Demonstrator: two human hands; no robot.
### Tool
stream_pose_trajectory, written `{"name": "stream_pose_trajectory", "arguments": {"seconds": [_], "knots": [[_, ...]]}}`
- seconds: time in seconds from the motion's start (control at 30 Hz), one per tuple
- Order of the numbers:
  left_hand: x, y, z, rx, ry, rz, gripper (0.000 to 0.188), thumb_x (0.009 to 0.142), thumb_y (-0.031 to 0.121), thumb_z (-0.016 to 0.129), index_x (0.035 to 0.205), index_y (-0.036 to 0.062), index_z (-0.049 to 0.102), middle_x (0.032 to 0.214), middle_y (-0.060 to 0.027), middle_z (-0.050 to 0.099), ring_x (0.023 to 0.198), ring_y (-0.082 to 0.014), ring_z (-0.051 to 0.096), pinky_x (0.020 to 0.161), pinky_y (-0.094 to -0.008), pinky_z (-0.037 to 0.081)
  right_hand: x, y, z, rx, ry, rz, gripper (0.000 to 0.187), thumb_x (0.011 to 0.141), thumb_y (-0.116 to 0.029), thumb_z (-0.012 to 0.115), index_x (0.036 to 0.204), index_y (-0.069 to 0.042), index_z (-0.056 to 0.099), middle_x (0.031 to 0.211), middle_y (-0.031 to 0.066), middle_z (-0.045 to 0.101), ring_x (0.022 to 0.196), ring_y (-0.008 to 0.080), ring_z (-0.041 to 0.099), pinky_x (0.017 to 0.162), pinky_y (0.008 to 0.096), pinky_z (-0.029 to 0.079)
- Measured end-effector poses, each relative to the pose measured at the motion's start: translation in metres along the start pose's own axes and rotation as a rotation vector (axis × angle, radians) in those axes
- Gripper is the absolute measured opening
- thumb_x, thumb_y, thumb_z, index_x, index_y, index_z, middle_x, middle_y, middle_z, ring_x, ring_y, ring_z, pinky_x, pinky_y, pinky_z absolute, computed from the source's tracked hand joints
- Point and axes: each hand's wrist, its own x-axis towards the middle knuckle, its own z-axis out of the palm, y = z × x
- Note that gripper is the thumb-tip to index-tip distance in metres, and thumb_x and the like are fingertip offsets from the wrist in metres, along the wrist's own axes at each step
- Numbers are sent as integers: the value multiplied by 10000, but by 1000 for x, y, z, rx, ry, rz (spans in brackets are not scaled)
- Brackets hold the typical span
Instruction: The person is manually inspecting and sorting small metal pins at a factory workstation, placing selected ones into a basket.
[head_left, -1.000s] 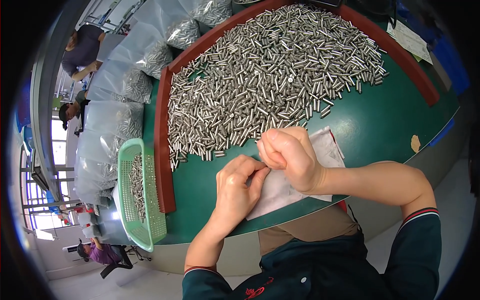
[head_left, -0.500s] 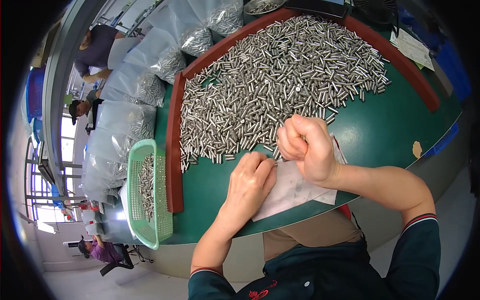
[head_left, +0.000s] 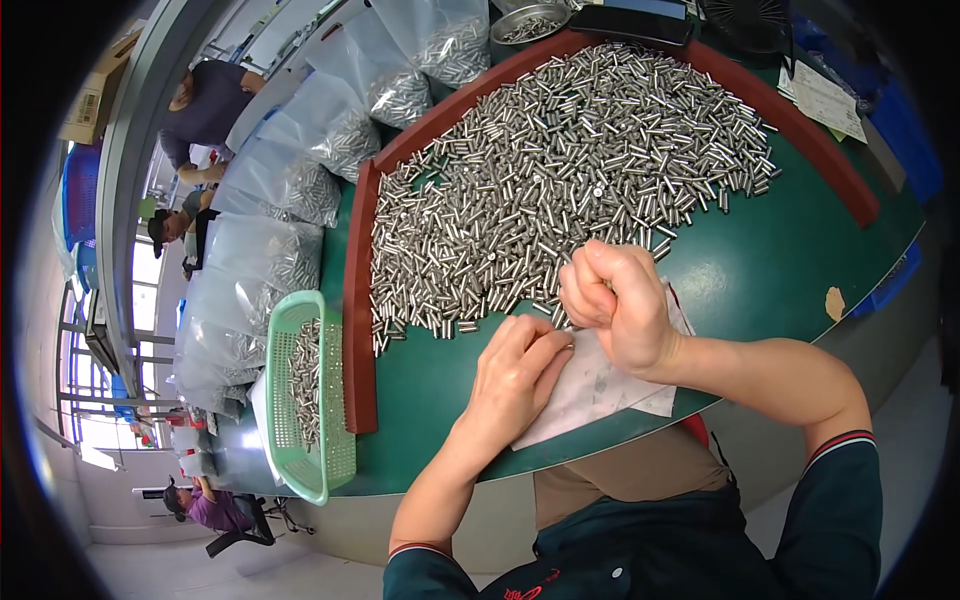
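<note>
A broad heap of short, shiny metal pins point(head_left: 560, 190) covers the green table point(head_left: 740, 270). At the heap's near edge my left hand point(head_left: 512, 375) is closed in a pinch, and the end of a metal pin point(head_left: 569, 346) glints at its fingertips. Just right of it my right hand point(head_left: 622, 310) is curled into a fist, its thumb side up; what its fingers hold, if anything, is hidden. Beneath both hands lies a smudged white cloth point(head_left: 590, 388), partly covered by them.
Dark red rails point(head_left: 362, 300) border the heap. At left stands a green plastic basket point(head_left: 347, 462) with pins inside. Beyond it are several clear bags point(head_left: 250, 255) of pins. A metal bowl point(head_left: 497, 32) and papers point(head_left: 828, 100) lie at the back. Other people work at far left.
The view has shifted slightly, so the basket, bags and near heap sit a little lower and farther right. My left hand is slightly closer to the right fist, and both stay closed.
</note>
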Motion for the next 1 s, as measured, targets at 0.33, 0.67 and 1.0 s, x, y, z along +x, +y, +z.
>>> {"name": "stream_pose_trajectory", "arguments": {"seconds": [0.33,0.67,1.0], "knots": [[-10,-18,-17,-1310,119,-717,193,893,147,446,965,-17,520,836,-106,599,682,-119,561,634,-213,466,-4,0,-1,4,12,16,413,864,-243,337,478,-113,267,418,-7,262,393,84,177,387,245,168],[-13,-26,-27,-1586,33,-903,321,905,226,412,1030,-55,502,868,-159,615,706,-147,594,654,-239,498,-2,0,1,19,-20,49,410,868,-202,319,479,-90,254,430,5,280,406,90,224,400,243,199],[-10,-25,-25,-1696,111,-853,300,894,273,386,827,9,512,914,-216,575,668,-151,532,571,-242,458,-1,1,-2,10,2,29,407,870,-236,311,484,-117,260,424,-9,254,394,85,171,392,247,169]]}}
